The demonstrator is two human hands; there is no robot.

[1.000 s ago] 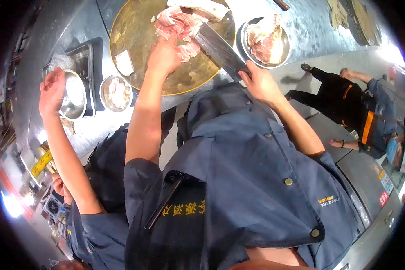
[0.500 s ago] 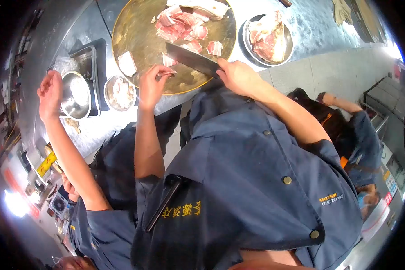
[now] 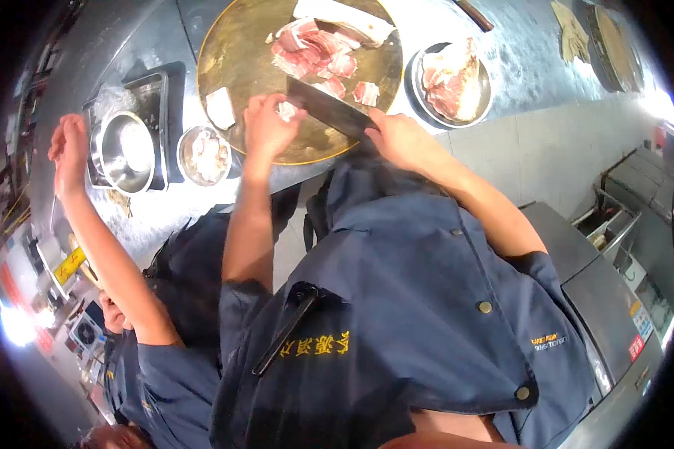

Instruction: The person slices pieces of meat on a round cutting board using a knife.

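Note:
On a round wooden board (image 3: 232, 56) lies a pile of sliced meat (image 3: 314, 51), with a long pale slab (image 3: 344, 16) behind it and a white piece (image 3: 220, 108) at the left edge. My left hand (image 3: 272, 127) is over the board's near left part, its fingers closed on a small meat piece (image 3: 286, 111). My right hand (image 3: 403, 144) grips the handle end of a cleaver (image 3: 326, 108), whose blade crosses the near side of the board, its tip close to my left hand. Small meat pieces (image 3: 365, 93) lie just beyond the blade.
A metal bowl (image 3: 489, 96) right of the board holds a large meat chunk. Leftward are a small bowl of pale pieces (image 3: 204, 156), a steel bowl (image 3: 127, 153) and a black tray (image 3: 163, 112). A co-worker's hand (image 3: 69, 153) is beside them. A glove (image 3: 571, 36) lies far right.
My left hand has drawn back from the pile with a small piece. The cleaver has shifted left and nearer, uncovering loose pieces. The person at the right is out of view.

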